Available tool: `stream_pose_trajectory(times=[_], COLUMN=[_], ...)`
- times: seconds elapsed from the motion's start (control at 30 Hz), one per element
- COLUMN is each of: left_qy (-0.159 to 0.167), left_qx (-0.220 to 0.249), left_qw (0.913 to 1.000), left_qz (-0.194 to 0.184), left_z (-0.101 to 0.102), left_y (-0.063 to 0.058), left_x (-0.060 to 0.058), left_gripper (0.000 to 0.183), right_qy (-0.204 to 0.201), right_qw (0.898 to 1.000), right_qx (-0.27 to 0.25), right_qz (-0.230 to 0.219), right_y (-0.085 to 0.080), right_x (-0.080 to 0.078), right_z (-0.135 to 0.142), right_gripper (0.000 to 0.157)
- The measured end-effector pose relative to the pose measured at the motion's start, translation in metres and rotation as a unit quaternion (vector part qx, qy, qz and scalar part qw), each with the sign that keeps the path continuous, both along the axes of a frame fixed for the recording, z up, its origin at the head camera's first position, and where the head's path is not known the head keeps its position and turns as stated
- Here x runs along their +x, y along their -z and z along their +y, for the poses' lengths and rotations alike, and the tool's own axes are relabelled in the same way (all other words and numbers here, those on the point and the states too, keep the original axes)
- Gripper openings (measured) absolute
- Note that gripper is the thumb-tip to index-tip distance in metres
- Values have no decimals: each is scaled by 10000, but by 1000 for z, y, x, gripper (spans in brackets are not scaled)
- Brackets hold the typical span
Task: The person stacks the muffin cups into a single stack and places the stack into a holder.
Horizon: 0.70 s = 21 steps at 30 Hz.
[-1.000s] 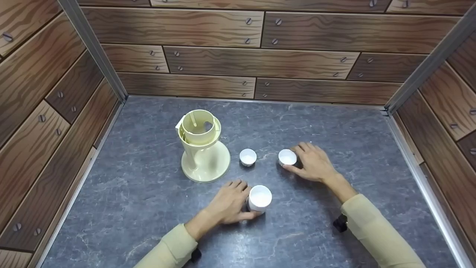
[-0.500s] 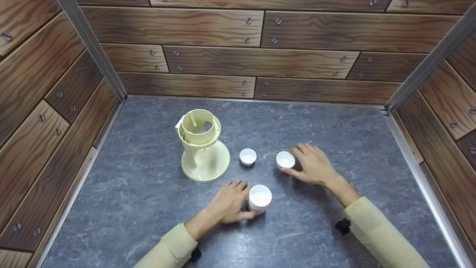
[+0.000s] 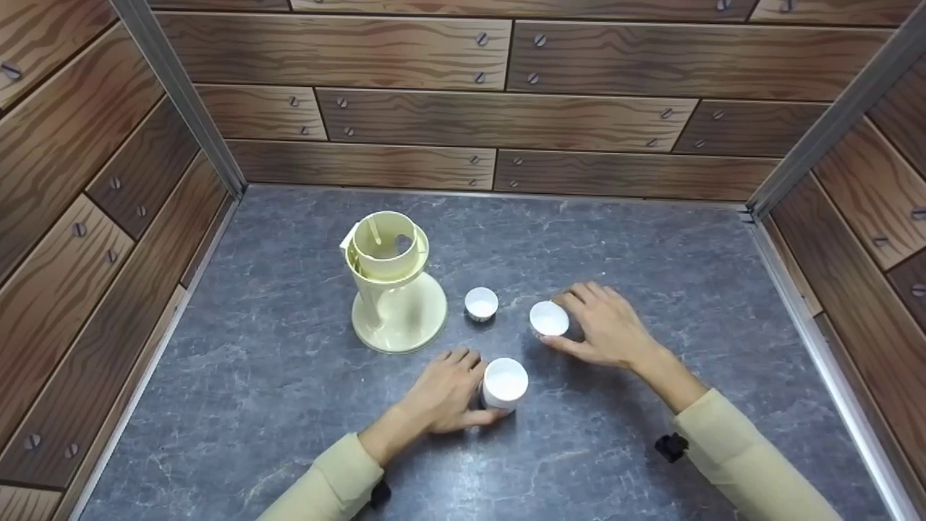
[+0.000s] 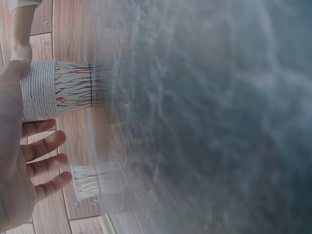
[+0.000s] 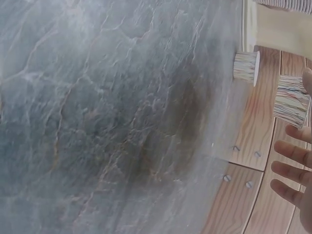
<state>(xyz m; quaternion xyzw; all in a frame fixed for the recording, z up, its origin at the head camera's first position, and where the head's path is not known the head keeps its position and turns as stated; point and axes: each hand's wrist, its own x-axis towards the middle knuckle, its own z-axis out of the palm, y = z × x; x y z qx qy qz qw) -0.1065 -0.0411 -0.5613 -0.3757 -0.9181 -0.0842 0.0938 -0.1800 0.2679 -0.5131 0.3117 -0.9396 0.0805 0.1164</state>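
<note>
My left hand (image 3: 448,394) holds a stack of white paper cups (image 3: 505,387) between thumb and fingers, upright on the table. In the left wrist view, the stack (image 4: 39,90) has many ridged rims above a wall with coloured wavy lines. With thumb and forefinger my right hand (image 3: 604,325) pinches a single paper cup (image 3: 549,320), mouth up. That cup (image 5: 290,100) appears above the tabletop and slightly tilted in the right wrist view, the other fingers spread below it. Another paper cup (image 3: 481,305) stands alone between the hands, farther back.
A cream plastic stand (image 3: 401,318) with a round base and an open cylinder on top stands at the left, behind my left hand. Wood-patterned walls (image 3: 419,119) enclose the grey marbled table (image 3: 289,391) at the back and both sides.
My right hand has moved left and toward me with its paper cup, closer to the lone cup and the stack. My left hand and the stack stay in place.
</note>
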Motion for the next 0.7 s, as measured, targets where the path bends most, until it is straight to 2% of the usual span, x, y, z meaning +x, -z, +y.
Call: stream_pose_trajectory(times=[0.3, 0.7], left_qy=[-12, -30], left_qx=[-1, -85], left_qw=[10000, 10000], left_qz=[3, 11], left_z=[0, 1], left_y=[-1, -1], left_x=[1, 1], left_gripper=[72, 70], right_qy=[-300, -452], right_qw=[9990, 9985], right_qx=[-78, -140], right_qz=[310, 290], right_y=[-11, -24], right_x=[9, 27], right_z=[-7, -16], right_gripper=[68, 64])
